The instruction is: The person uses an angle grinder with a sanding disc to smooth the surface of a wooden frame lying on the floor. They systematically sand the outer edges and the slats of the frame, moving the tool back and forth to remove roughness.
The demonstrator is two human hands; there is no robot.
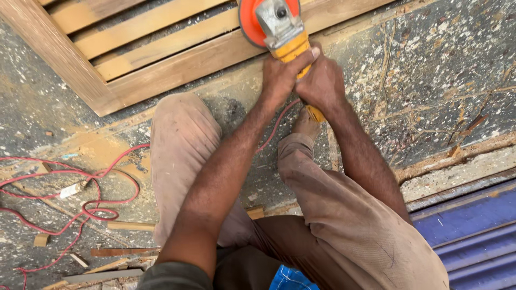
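Both my hands grip a yellow angle grinder (pixel 285 40) with a grey metal head and an orange sanding disc (pixel 250 21). My left hand (pixel 282 75) wraps the body from the left. Beside it, my right hand (pixel 322 80) holds the rear of the body. The disc rests on the lower rail of a slatted wooden frame (pixel 161 70) lying on the floor. I squat with both knees up, one bare foot (pixel 306 123) under my hands.
A red power cord (pixel 80 204) loops over the dusty, paint-speckled concrete floor at the left. Wood offcuts (pixel 123 251) and sawdust lie near my left leg. A blue corrugated sheet (pixel 473 225) fills the lower right corner.
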